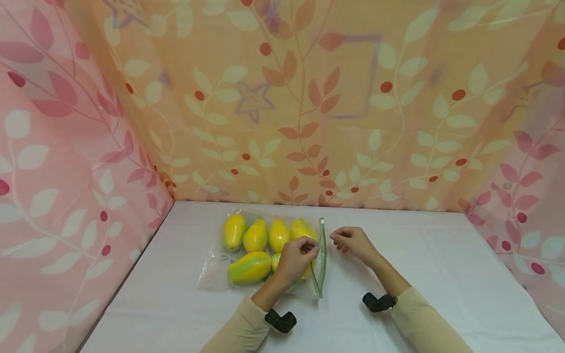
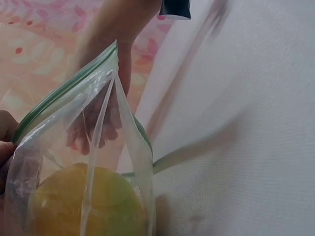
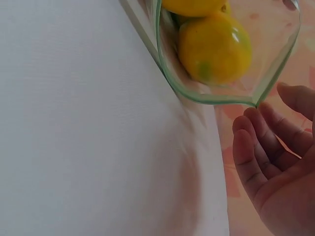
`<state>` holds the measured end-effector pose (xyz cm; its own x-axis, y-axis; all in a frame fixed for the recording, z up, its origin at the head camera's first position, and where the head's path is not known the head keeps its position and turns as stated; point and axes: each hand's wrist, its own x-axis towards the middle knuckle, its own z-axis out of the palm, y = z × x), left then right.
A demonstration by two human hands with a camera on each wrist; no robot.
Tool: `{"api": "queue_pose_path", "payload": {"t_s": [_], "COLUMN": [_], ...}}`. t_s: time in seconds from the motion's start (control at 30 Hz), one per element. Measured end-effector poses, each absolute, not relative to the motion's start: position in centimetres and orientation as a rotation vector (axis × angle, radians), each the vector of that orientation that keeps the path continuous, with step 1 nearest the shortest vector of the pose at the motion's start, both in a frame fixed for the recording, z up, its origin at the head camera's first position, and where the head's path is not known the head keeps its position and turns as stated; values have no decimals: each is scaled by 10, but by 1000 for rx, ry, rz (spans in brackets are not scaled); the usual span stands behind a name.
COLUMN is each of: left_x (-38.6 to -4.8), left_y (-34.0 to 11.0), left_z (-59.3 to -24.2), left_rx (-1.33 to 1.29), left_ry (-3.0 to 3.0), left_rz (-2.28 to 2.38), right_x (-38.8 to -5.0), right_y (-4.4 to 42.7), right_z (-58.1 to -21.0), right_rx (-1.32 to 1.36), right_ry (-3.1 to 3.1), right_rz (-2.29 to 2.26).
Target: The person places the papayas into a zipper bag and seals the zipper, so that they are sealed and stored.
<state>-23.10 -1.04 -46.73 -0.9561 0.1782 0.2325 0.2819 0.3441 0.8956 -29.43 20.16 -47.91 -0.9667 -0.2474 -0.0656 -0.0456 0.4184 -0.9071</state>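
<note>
A clear zip bag (image 1: 211, 273) lies on the table with several yellow-green papayas (image 1: 250, 267) inside. Its green-edged mouth (image 1: 322, 269) faces right and gapes apart, with a small white slider (image 1: 322, 222) at the far end. My left hand (image 1: 293, 262) pinches the upper edge of the mouth; its fingertips (image 2: 6, 135) show at the left of the left wrist view. Just right of the mouth, my right hand (image 1: 356, 243) hangs with fingers loosely bent and holds nothing. In the right wrist view its fingertips (image 3: 251, 115) are close to a corner of the mouth; touching or apart, I cannot tell.
A white cloth covers the table (image 1: 423, 255). Patterned curtains (image 1: 287, 122) rise behind it and at both sides. Each wrist bears a black camera, one on the left (image 1: 281, 321) and one on the right (image 1: 378, 302).
</note>
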Motion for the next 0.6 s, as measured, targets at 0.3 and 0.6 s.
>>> {"api": "queue_pose_path", "payload": {"t_s": [0.3,0.6], "left_x": [-230,-229], "left_y": [-9,-9], "left_z": [-469,-468], "left_rx": [-408,-417], "left_ry": [-2510,-2517], "left_rz": [-1713,-1698], "right_x": [-313,-324], "right_y": [200,188], "right_z": [-473,-473], "right_rx": [-175,-55], "right_ry": [2429,2424], "right_rz": [-1702,-1691]}}
